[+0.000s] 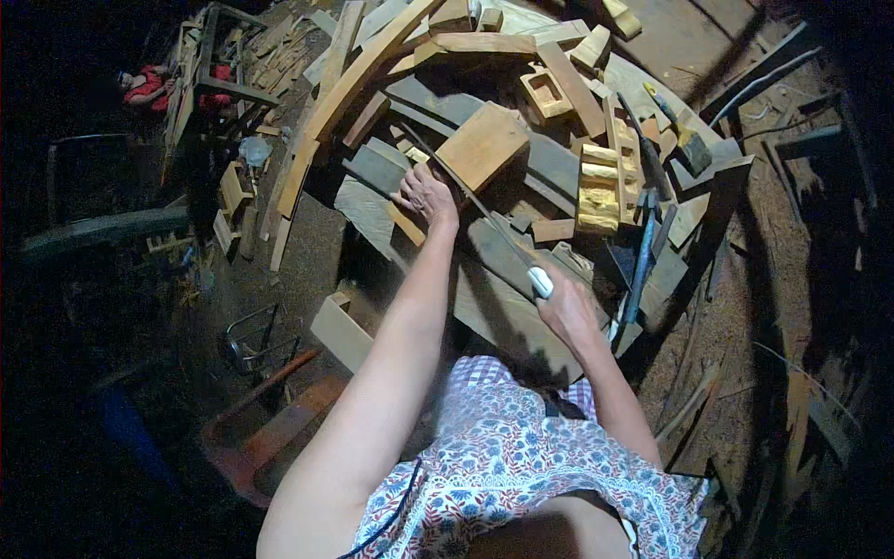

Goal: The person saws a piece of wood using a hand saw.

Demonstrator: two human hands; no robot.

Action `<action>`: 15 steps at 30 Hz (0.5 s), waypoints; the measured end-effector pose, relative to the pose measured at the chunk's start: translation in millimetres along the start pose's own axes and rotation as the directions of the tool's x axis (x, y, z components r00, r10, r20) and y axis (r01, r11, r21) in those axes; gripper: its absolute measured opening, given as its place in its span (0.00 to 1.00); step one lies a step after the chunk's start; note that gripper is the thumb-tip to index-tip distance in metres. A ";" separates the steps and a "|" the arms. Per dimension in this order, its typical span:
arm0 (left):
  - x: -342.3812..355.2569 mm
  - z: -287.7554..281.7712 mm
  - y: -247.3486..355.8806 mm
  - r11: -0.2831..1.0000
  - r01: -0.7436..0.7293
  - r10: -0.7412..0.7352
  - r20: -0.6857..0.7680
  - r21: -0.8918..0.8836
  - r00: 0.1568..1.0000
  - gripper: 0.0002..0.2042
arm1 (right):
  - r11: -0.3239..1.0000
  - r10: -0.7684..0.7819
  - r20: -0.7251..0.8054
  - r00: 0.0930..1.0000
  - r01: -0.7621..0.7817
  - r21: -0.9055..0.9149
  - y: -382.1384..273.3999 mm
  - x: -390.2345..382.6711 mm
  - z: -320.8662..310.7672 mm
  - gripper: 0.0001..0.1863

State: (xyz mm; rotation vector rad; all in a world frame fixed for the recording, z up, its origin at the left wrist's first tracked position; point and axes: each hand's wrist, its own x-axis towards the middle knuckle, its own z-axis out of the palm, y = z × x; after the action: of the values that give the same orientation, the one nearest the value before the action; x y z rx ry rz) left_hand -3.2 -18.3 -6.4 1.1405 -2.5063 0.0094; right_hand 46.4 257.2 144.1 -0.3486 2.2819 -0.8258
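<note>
Right fingers (564,300) are clenching the white handle (540,282) of a long, narrow-bladed hand tool (477,202), saw or rasp unclear. Blade is slanting toward 11 o'clock over the plank counter (503,317), looking dark and slim. Likely handling light, perhaps springy; handle is offering the surest hold. Tan wooden block (482,146) is lying at 1 to 2 o'clock from the left hand (428,197); looking squared, probably stiff, fairly heavy, best taken by opposite sides. Left fingers are bending beside a pale offcut (417,155); grip, cannot tell.
</note>
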 end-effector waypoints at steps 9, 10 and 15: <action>0.0 4.9 1.0 0.997 0.055 -0.053 -0.031 0.056 0.998 0.08 | 0.999 -0.013 0.010 1.000 0.013 0.040 24.2 -32.3 9.4 0.29; 1.4 5.0 1.6 0.998 0.039 -0.038 -0.023 0.044 0.999 0.09 | 0.997 -0.053 -0.023 0.998 0.054 0.047 24.4 -31.6 9.5 0.28; -4.0 -4.9 10.9 0.997 0.046 -0.048 0.020 0.056 0.999 0.10 | 0.999 -0.042 0.007 0.999 0.042 0.002 19.5 0.3 -5.1 0.28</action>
State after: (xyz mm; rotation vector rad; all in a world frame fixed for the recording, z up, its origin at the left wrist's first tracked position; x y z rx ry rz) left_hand -7.1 -7.3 -1.6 1.2276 -2.5112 0.0554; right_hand 42.3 274.3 134.2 -0.3997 2.2741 -0.8464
